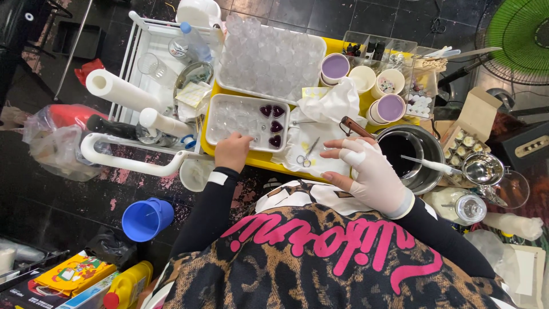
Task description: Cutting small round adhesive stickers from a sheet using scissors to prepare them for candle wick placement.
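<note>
Leopard-print fabric with pink lettering (pixel 320 257) fills the near edge of our view, and our two black sleeves run up from it. Our left hand (pixel 233 151) is bare and rests at the near rim of the clear plastic mould tray (pixel 229 117), its fingers curled down against the edge; we cannot tell whether they grip it or only press on it. Four dark purple heart-shaped fillings (pixel 275 123) sit in the tray's right-hand cells, while the other cells look clear. Our right hand (pixel 372 174), in a pale glove, hovers flat with fingers spread loosely over the white crumpled cloth (pixel 329 114) and holds nothing. Small silver scissors (pixel 307 154) lie on that cloth between our hands. Just right of the gloved hand stands a round steel pot of dark liquid (pixel 420 151), with a white-handled tool (pixel 429 165) lying across its rim and a brown handle (pixel 354 127) beside it. All this sits on the yellow counter (pixel 257 160). Farther off we see a larger clear tray of empty cells (pixel 269 57), then paper cups with lilac contents (pixel 334 67), and to the left a white wire cart (pixel 143 51) carrying a white paper roll (pixel 117 88). Down on the floor at left stands a blue plastic bucket (pixel 147 218)
</note>
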